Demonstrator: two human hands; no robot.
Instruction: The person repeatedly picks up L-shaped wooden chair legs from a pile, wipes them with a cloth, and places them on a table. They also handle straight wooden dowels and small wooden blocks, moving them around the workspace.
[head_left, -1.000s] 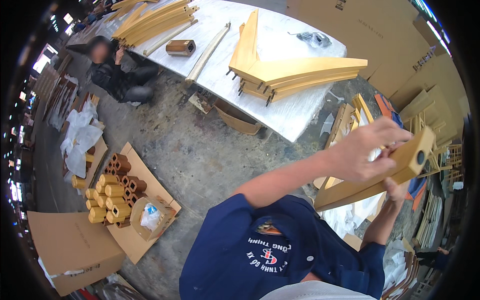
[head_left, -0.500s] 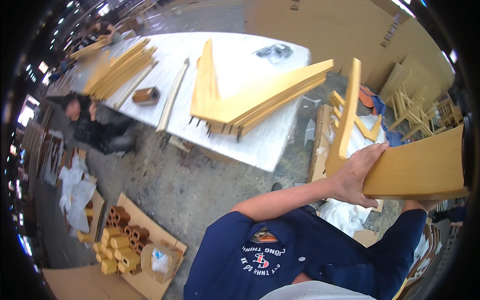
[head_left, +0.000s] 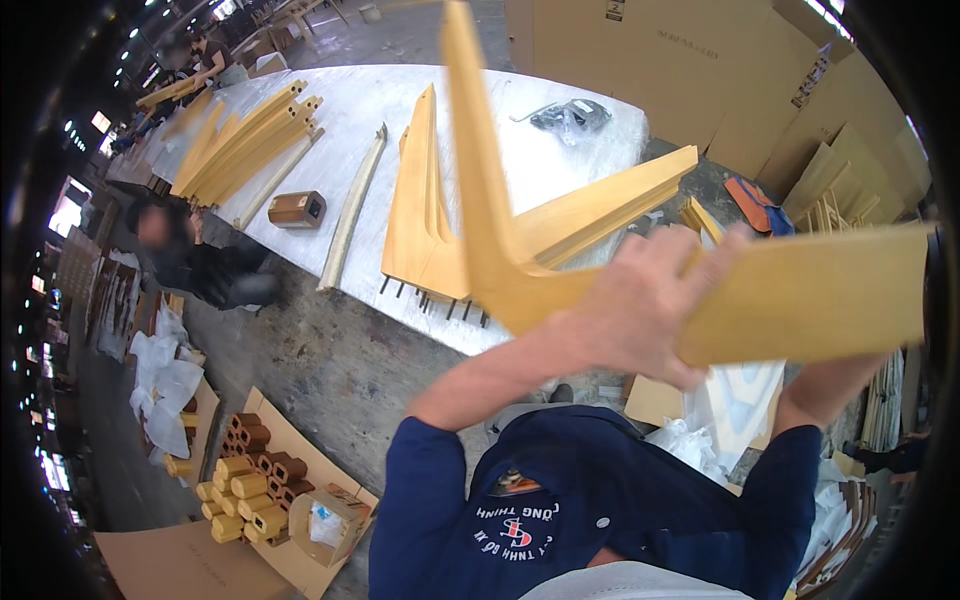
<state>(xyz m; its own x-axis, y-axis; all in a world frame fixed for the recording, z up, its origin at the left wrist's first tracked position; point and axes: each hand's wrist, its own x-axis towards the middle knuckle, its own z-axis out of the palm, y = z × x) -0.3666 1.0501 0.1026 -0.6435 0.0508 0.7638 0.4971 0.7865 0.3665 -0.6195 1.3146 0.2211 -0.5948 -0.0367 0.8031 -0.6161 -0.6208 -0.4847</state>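
Note:
My left hand [head_left: 655,295] wraps over a large V-shaped light wooden furniture piece [head_left: 810,295]. The piece is lifted above the right end of the white-covered table [head_left: 365,250]; one arm points up and away, the wide arm runs to the right edge. My right forearm reaches up behind the wide arm, which hides my right hand and its fingers. Beyond the held piece, a stack of similar V-shaped wooden pieces [head_left: 420,235] lies on the table, with several dark rods sticking out at its near edge. The held piece covers part of that stack.
A brown hollow wooden block [head_left: 297,209], a long pale roll [head_left: 352,210] and more stacked wooden parts [head_left: 245,145] are on the table. Plastic-wrapped dark items [head_left: 572,118] lie farther back. A person [head_left: 205,260] is low beside the table's left side. Short wooden blocks [head_left: 240,490] sit on cardboard.
My left hand and the V-shaped piece have swung left and up, over the table's right end. The piece now overlaps the stack in view. More of my right forearm shows.

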